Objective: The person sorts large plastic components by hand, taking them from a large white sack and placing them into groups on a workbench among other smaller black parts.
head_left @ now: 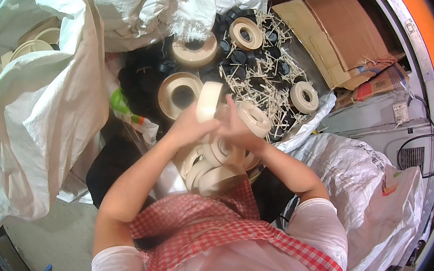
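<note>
My left hand (pixel 190 128) grips a cream plastic ring (pixel 209 100), tilted up on its edge, in front of my chest. Close against it on the right is my right hand (pixel 237 128); its fingers are smeared by motion, and I cannot tell whether they touch the ring. A cream ring with a dark centre (pixel 165 98) lies just beyond my left hand. Another cream ring (pixel 255 118) sits beside my right hand. Below my wrists, nearest my apron, several cream rings (pixel 217 180) are heaped together.
Ahead lie small black round parts (pixel 238 57) and many thin pale plastic sticks (pixel 267 83). A white woven sack (pixel 43 111) with more rings stands at left. An open cardboard box (pixel 341 22) is at far right. Another white sack (pixel 349 173) lies by my right arm.
</note>
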The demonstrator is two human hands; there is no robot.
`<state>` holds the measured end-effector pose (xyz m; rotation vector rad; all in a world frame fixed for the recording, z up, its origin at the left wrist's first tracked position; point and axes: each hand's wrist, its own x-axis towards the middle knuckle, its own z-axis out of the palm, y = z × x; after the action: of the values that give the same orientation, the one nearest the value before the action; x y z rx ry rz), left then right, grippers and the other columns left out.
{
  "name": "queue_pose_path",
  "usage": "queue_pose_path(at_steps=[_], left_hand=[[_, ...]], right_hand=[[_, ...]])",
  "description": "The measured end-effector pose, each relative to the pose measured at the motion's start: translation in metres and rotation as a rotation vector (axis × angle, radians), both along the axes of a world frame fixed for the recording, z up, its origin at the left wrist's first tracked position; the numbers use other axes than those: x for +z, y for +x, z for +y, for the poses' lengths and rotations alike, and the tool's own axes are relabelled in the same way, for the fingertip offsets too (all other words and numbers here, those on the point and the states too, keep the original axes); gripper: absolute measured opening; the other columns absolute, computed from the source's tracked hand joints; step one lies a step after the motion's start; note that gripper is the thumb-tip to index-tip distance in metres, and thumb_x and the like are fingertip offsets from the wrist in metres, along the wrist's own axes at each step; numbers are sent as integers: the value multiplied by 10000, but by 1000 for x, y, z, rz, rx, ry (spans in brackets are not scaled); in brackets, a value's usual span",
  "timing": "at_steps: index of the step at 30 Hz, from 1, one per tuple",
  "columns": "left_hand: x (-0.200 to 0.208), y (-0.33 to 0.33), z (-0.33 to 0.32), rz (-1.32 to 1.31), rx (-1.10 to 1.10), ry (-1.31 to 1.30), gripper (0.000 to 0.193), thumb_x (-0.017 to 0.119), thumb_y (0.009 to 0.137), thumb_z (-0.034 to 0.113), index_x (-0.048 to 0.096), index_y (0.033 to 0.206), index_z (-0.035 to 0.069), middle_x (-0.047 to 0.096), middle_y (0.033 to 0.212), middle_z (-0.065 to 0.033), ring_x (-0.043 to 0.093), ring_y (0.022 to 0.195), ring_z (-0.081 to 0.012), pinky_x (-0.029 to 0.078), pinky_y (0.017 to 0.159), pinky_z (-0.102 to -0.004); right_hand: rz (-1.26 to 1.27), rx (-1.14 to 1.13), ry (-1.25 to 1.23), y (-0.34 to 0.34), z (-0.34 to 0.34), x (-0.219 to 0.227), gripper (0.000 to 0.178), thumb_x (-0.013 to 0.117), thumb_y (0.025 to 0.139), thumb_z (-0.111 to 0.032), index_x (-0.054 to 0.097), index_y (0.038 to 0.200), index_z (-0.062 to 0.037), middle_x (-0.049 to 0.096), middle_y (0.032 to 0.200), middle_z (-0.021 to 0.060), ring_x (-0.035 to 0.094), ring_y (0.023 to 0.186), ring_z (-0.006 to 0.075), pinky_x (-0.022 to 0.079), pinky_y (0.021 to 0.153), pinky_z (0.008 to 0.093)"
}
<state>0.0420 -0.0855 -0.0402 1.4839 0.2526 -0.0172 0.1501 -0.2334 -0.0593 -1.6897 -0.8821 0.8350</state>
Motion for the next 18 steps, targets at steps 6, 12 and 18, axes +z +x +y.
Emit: queue_pose_path(at_steps=[6,12,18], left_hand=[[-22,3,12,-224,269,44,735,687,747,141,322,1377,44,500,1208,-65,502,1063,-150,443,879,-275],[-107,17,55,142,718,520,704,655,765,248,368,1370,28,356,1375,-243,351,1275,-341,292,1053,-363],[-44,9,15,-160,459,-18,568,656,819,170,425,1312,8,584,1113,-128,537,1058,-210,431,896,-329]], right_hand=[[295,22,-139,3,-9,11,544,633,792,-325,471,1205,-9,575,1072,119,583,914,198,480,760,339],[-915,-107,-441,86,-107,-125,551,673,729,-335,540,1139,8,587,1052,194,577,899,339,472,787,392],[-179,-584,108,52,-71,-30,399,581,830,-264,544,1108,20,617,974,136,618,849,227,503,733,341]])
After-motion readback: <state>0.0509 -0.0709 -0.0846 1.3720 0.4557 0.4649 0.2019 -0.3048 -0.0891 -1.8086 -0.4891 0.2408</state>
